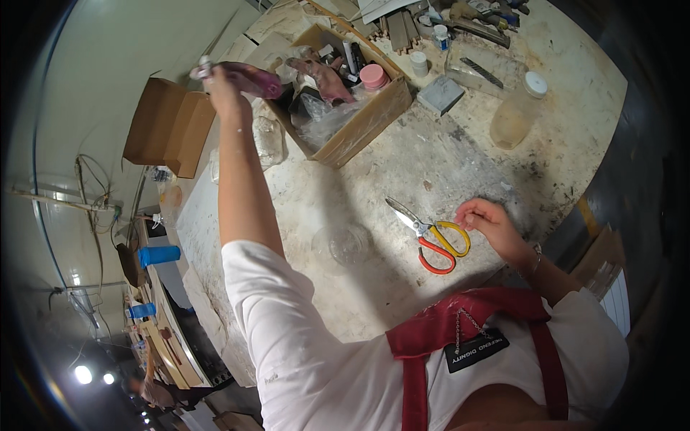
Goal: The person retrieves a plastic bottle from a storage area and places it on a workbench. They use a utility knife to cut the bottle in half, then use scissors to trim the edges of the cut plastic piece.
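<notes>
"Purple, see-through bottle with a white top (253, 80): where is it held?"

"Near the open brown cardboard box (363, 129), its topped end clasped by the left hand's (226, 95) fingers."

"And the right hand (486, 217)?"

"Left empty, fingers loosely parted, just beside the metal scissors with red and yellow handles (421, 228)."

"How should the bottle be handled?"

"Probably as light, smooth, perhaps slippery; best gripped around the body."
</notes>
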Demonstrator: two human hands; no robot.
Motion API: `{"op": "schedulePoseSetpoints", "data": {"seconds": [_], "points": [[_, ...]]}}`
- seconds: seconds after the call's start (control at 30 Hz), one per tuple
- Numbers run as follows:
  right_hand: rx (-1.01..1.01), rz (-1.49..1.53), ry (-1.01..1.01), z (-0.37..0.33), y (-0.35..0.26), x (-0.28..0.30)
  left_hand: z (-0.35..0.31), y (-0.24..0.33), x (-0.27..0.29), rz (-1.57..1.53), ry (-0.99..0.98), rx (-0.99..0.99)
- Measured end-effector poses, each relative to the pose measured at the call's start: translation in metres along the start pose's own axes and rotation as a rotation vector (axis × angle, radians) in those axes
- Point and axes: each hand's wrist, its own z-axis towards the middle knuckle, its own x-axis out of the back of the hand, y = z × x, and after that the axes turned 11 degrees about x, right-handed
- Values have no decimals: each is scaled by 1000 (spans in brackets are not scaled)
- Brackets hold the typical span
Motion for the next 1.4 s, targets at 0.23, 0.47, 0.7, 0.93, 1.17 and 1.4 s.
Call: {"op": "schedulePoseSetpoints", "data": {"seconds": [0.23,0.47,0.7,0.93,1.17,1.4], "points": [[-63,-170,62,-17,20,3,-21,-83,-3,2055,-181,-718],[147,-835,-160,-3,17,-14,31,-83,36,1981,-671,-473],[255,-1114,-299,-7,23,-42,-189,7,94,1117,-198,-82],[243,-1214,-268,-17,33,-62,-358,-26,175,744,-178,561],[143,-1222,-163,-27,29,-63,-393,-71,131,748,-61,279],[-34,-572,72,-56,26,-44,-396,-32,117,267,-157,432]]}}
